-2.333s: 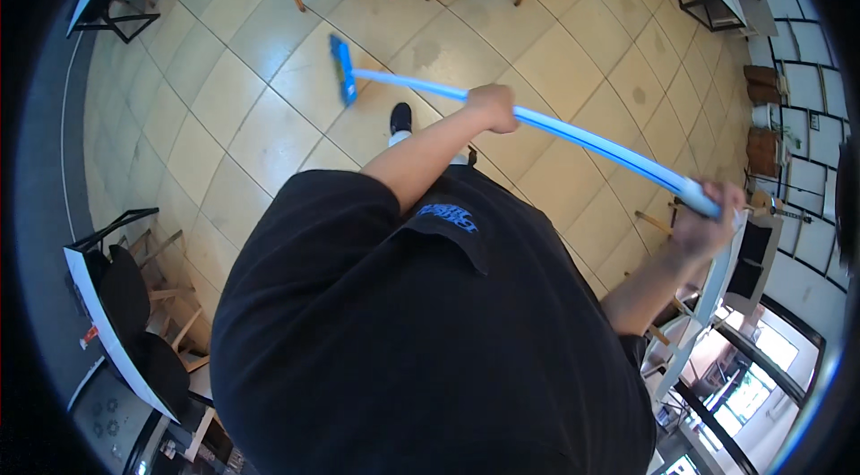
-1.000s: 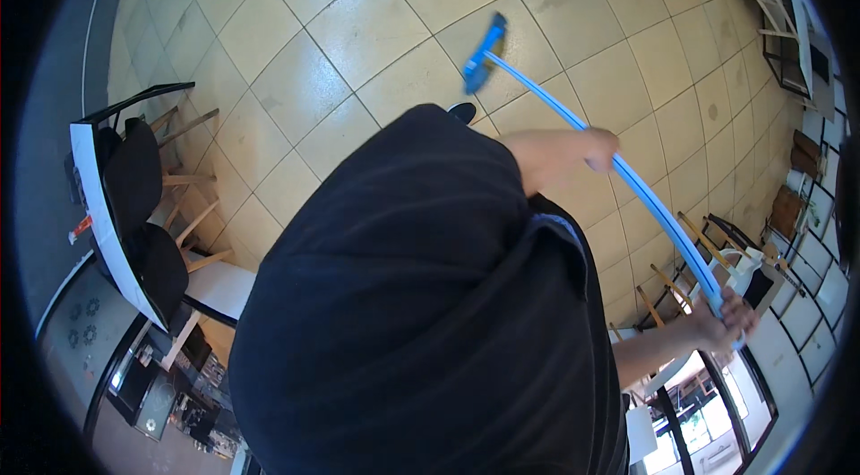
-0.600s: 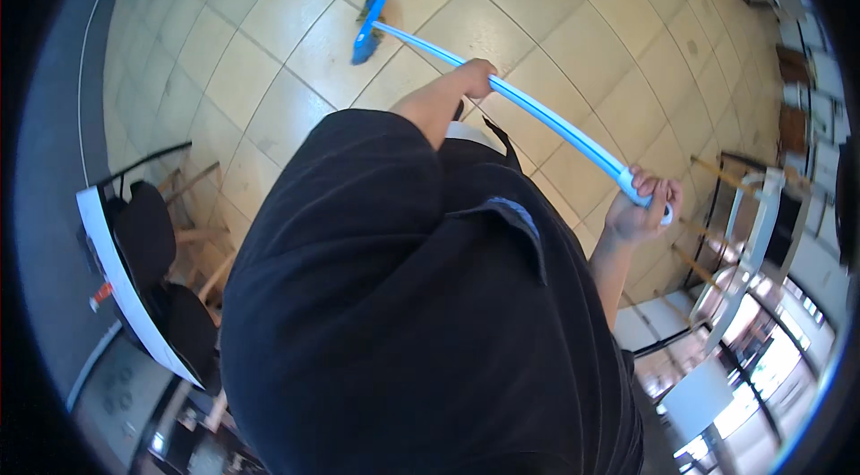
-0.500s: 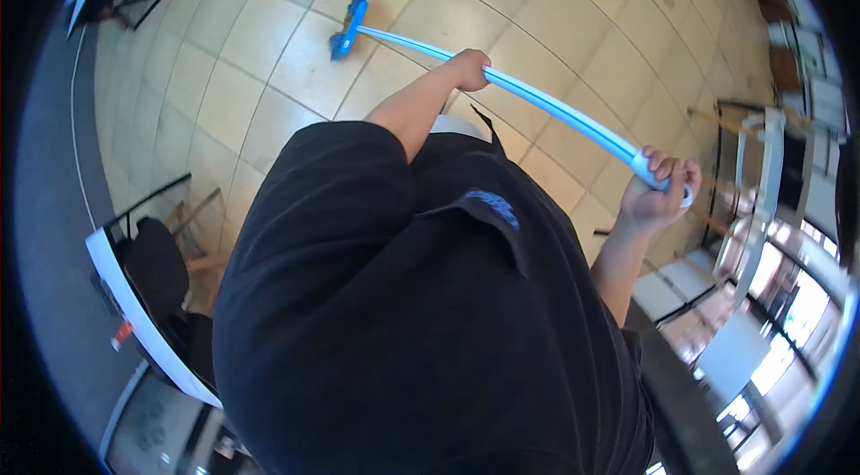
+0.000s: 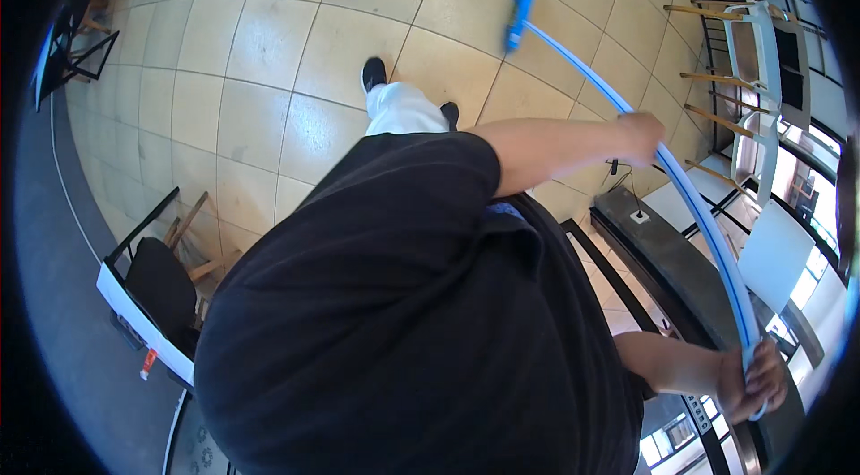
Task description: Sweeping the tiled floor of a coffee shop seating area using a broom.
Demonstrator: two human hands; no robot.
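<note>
A long-handled broom (image 5: 706, 222) with a blue and white stick slants across my right side. Its blue broom head (image 5: 518, 16) is on the tiled floor ahead and to the right, slightly blurred. My left hand (image 5: 640, 138) is closed around the stick partway along it, my left arm stretched across my body. Near the stick's top end, low at the right, my right hand (image 5: 752, 381) wraps round it. A short piece of the stick's end shows below that hand.
Pale floor tiles (image 5: 358, 36) spread ahead of my dark shoes (image 5: 374, 72). A black-seated chair (image 5: 161, 282) stands at the left by a white table edge (image 5: 125, 300). White chairs (image 5: 757, 72) line the right. A dark bench-like surface (image 5: 658, 255) with a cable is close on my right.
The broom head has swung rightward across the floor. Both hands have moved right with the stick, the right one also lower. My view has shifted, and my shoes now show.
</note>
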